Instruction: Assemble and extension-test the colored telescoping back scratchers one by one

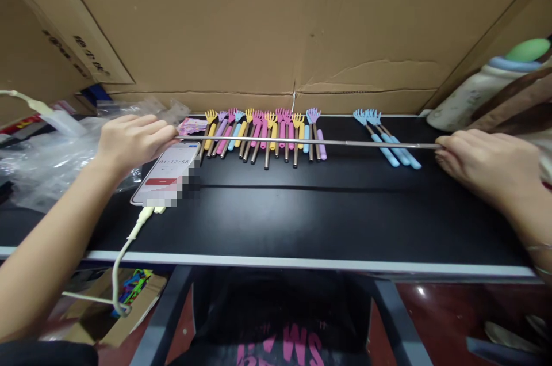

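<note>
A thin telescopic metal rod [310, 142] is stretched out level above the black table [302, 222]. My left hand [133, 138] is closed on its left end and my right hand [478, 161] is closed on its right end. Behind the rod, a row of several small back scratchers [263, 136] with yellow, pink, purple and blue claw heads and grips lies side by side. Three blue ones [388, 138] lie apart to the right. A phone [166, 173] showing a timer lies under my left hand, its white cable [125, 251] hanging over the front edge.
Cardboard sheets [276, 21] wall off the back and sides. Clear plastic bags [47, 147] are piled at the left. A white bottle with a blue and green cap [483, 90] stands at the right. A cardboard box with coloured items [129, 291] sits under the table.
</note>
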Tool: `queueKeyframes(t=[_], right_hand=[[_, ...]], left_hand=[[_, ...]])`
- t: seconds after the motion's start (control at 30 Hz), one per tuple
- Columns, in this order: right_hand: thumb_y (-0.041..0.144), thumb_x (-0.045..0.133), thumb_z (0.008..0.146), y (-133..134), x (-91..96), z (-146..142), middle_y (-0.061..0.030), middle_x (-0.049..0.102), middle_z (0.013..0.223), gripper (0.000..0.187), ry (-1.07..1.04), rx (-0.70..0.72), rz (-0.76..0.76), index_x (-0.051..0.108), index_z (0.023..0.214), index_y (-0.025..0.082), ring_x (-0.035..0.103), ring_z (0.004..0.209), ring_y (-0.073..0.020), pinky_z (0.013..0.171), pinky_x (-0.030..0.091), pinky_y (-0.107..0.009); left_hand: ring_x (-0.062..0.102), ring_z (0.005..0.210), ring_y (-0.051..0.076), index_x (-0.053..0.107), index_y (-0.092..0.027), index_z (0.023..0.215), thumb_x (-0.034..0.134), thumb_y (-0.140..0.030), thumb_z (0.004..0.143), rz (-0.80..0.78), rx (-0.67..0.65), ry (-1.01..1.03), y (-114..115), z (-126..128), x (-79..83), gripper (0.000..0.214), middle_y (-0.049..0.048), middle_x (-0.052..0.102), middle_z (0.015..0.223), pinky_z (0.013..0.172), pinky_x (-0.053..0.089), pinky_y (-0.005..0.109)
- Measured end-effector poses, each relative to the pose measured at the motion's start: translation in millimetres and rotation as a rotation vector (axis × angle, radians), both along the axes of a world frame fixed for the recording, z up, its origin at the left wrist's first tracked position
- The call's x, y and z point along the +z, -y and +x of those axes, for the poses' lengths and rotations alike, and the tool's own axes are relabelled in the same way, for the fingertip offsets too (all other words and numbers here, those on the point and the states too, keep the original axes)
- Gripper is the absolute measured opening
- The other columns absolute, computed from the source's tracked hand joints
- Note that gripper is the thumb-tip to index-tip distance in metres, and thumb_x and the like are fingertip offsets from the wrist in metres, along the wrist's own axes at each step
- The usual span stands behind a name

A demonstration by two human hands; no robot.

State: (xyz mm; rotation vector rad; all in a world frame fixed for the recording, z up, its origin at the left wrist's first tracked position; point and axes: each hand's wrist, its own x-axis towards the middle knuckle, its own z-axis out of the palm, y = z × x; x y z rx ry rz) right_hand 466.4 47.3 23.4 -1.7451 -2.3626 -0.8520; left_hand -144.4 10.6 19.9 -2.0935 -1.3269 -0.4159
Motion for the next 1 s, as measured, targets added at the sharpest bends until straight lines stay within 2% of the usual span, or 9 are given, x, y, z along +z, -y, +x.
queueKeyframes(t=[0.1, 0.3, 0.47, 0.63, 0.7, 0.77, 0.87, 0.93, 1.0], right_hand=[[0.040, 0.058, 0.088, 5, 0.4, 4, -0.0158, 0.071, 0.090, 0.020, -0.039, -0.014, 0.015, 0.069, 0.091, 0.024, 0.056, 0.073, -0.0213, 0.058, 0.030, -0.033], [0.043, 0.065, 0.080, 3, -0.6, 10, -0.0146, 0.072, 0.091, 0.020, -0.043, -0.072, 0.035, 0.068, 0.087, 0.024, 0.055, 0.068, -0.0213, 0.056, 0.032, -0.032], [0.035, 0.064, 0.081, 2, -0.6, 10, -0.0144, 0.073, 0.093, 0.014, -0.032, -0.087, 0.048, 0.068, 0.088, 0.023, 0.057, 0.071, -0.0220, 0.061, 0.036, -0.033], [0.035, 0.070, 0.081, -2, 1.1, 15, -0.0127, 0.074, 0.092, 0.012, -0.272, -0.013, -0.095, 0.068, 0.084, 0.023, 0.061, 0.077, -0.0203, 0.070, 0.041, -0.032], [0.039, 0.073, 0.078, -5, 0.9, 20, -0.0109, 0.074, 0.090, 0.017, -0.431, -0.005, -0.163, 0.069, 0.084, 0.024, 0.062, 0.077, -0.0196, 0.071, 0.042, -0.032], [0.050, 0.078, 0.073, -7, 1.6, 24, -0.0101, 0.074, 0.087, 0.030, -0.596, 0.002, -0.247, 0.071, 0.086, 0.024, 0.064, 0.077, -0.0198, 0.073, 0.044, -0.033], [0.072, 0.079, 0.057, -8, 6.6, 28, -0.0105, 0.073, 0.079, 0.058, -0.771, -0.022, -0.417, 0.074, 0.088, 0.023, 0.066, 0.071, -0.0202, 0.070, 0.047, -0.035], [0.080, 0.077, 0.047, -7, 11.2, 31, -0.0126, 0.075, 0.080, 0.070, -0.797, -0.014, -0.544, 0.076, 0.089, 0.024, 0.068, 0.069, -0.0209, 0.066, 0.048, -0.034], [0.084, 0.075, 0.038, -5, 14.4, 37, -0.0141, 0.075, 0.079, 0.074, -0.742, 0.008, -0.425, 0.078, 0.082, 0.025, 0.068, 0.067, -0.0206, 0.060, 0.048, -0.033]], left_hand=[[0.037, 0.063, 0.018, 0.040, -0.022, 0.067, 0.041, -0.045, 0.098, -0.001, 0.010, 0.000, 0, -9, -2.4, 0.039, 0.0007, 0.042, 0.060, 0.054, 0.024, 0.032], [0.035, 0.065, 0.020, 0.039, -0.022, 0.068, 0.042, -0.046, 0.097, -0.020, 0.037, 0.060, 2, -22, -1.4, 0.038, 0.0016, 0.041, 0.062, 0.055, 0.022, 0.033], [0.039, 0.069, 0.021, 0.044, -0.023, 0.067, 0.044, -0.045, 0.097, -0.050, 0.029, 0.082, 1, -25, -2.6, 0.037, 0.0020, 0.046, 0.063, 0.056, 0.022, 0.033], [0.045, 0.083, 0.021, 0.056, -0.024, 0.075, 0.045, -0.048, 0.099, 0.042, 0.003, 0.030, -4, -35, -8.3, 0.036, 0.0026, 0.056, 0.080, 0.058, 0.029, 0.030], [0.047, 0.084, 0.020, 0.061, -0.024, 0.079, 0.053, -0.049, 0.096, 0.100, 0.019, 0.106, -5, -39, -9.7, 0.032, 0.0025, 0.058, 0.089, 0.056, 0.030, 0.028], [0.049, 0.080, 0.017, 0.066, -0.024, 0.084, 0.057, -0.049, 0.094, 0.076, 0.038, 0.209, -5, -42, -9.4, 0.029, 0.0019, 0.058, 0.091, 0.056, 0.031, 0.026], [0.056, 0.074, 0.014, 0.068, -0.022, 0.091, 0.060, -0.051, 0.091, -0.131, 0.051, 0.403, -5, -47, -7.2, 0.030, 0.0004, 0.063, 0.087, 0.060, 0.041, 0.024], [0.060, 0.071, 0.014, 0.068, -0.020, 0.091, 0.064, -0.060, 0.086, -0.266, 0.083, 0.522, -5, -54, -5.4, 0.041, 0.0005, 0.068, 0.083, 0.060, 0.046, 0.023], [0.060, 0.065, 0.013, 0.066, -0.018, 0.091, 0.065, -0.071, 0.080, -0.351, 0.099, 0.607, -3, -64, -3.5, 0.054, 0.0008, 0.070, 0.078, 0.054, 0.046, 0.021]])
